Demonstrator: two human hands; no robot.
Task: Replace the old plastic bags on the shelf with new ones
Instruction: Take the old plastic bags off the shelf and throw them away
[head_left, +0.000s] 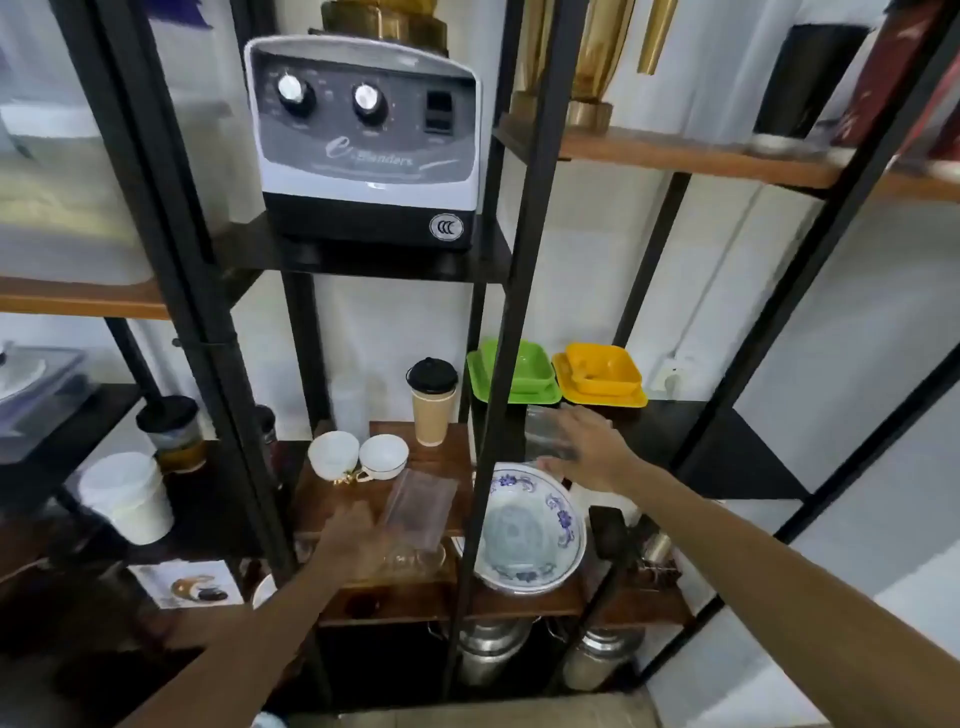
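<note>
- two white teacups (333, 453)
- two clear plastic bags (418, 508)
- one paper cup (434, 402)
- one blender base (363, 140)
- one blue-patterned bowl (530, 527)
- two hands (589, 449)

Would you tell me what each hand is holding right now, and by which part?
The left hand grips a clear plastic bag by its near left edge. The right hand touches another clear bag from above; a true grip cannot be told.
</note>
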